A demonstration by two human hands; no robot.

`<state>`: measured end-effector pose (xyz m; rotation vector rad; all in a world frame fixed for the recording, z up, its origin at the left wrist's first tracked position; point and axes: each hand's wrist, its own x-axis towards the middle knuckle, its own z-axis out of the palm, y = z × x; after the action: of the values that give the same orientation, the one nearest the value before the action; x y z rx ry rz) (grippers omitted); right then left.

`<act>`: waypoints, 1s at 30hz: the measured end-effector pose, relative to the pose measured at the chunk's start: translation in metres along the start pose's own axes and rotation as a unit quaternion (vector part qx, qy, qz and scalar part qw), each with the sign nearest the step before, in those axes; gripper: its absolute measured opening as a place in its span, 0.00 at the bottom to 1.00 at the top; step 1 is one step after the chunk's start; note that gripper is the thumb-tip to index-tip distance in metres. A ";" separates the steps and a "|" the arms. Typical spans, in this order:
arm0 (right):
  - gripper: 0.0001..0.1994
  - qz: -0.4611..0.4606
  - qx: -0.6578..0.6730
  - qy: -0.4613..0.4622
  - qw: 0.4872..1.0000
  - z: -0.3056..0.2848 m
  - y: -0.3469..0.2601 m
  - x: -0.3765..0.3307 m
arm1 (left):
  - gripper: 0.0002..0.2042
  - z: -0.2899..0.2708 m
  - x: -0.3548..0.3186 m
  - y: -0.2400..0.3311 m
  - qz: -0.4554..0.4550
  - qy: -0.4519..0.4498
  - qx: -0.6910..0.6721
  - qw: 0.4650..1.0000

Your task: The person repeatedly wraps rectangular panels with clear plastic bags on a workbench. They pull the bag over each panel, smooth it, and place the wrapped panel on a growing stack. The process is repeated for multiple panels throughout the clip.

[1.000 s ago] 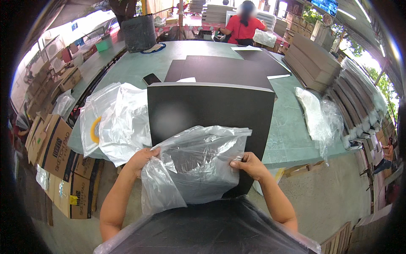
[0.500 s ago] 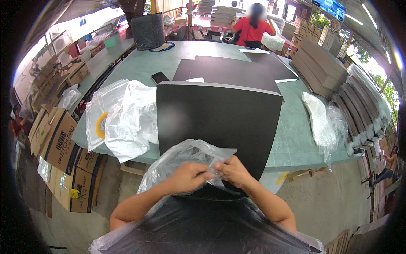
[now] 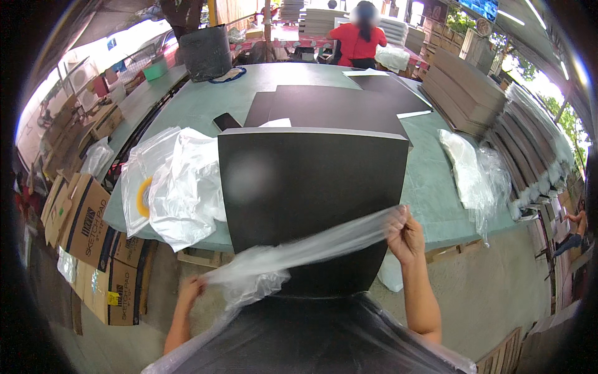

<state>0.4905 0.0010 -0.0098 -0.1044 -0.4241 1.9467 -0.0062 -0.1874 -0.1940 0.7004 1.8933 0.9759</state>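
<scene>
- The left hand (image 3: pixel 190 288) has its grip pinched on the low end of a clear plastic bag (image 3: pixel 299 252).
- The right hand (image 3: pixel 403 232) pinches the bag's raised end, its grip pressed together.
- The bag stretches diagonally across a black board (image 3: pixel 311 181) overhanging the green desk (image 3: pixel 430 187).
- A pile of plastic bags (image 3: pixel 177 181) lies just left.

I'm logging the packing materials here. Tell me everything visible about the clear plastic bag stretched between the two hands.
The clear plastic bag is thin, glossy, crinkled film, see-through to whitish. It is pulled into a long band, low at the left hand and higher at the right hand, which pinches its end. It bunches into loose folds near the left hand and crosses in front of the near edge of the large black rectangular board.
</scene>
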 end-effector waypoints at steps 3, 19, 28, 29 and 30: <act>0.09 -0.036 0.076 0.132 0.988 -0.045 -0.042 -0.013 | 0.09 -0.164 0.010 -0.156 0.042 0.186 0.409 0.893; 0.06 0.005 -0.361 -0.058 0.931 0.111 0.040 -0.023 | 0.17 0.199 -0.129 0.185 0.396 -0.455 0.392 0.694; 0.13 0.005 -0.783 -0.369 0.501 0.097 0.049 -0.022 | 0.15 0.133 -0.155 0.289 0.322 -0.465 0.154 0.810; 0.12 0.045 -0.724 -0.315 0.612 0.097 0.039 -0.016 | 0.15 0.124 -0.154 0.291 0.345 -0.450 0.147 0.811; 0.12 0.087 -0.650 -0.256 0.710 0.098 0.031 -0.011 | 0.15 0.120 -0.148 0.289 0.342 -0.456 0.131 0.811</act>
<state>0.4419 -0.0433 0.0695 -0.5190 -2.1746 1.4365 0.1934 -0.1048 0.0766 1.7284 0.8920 0.5697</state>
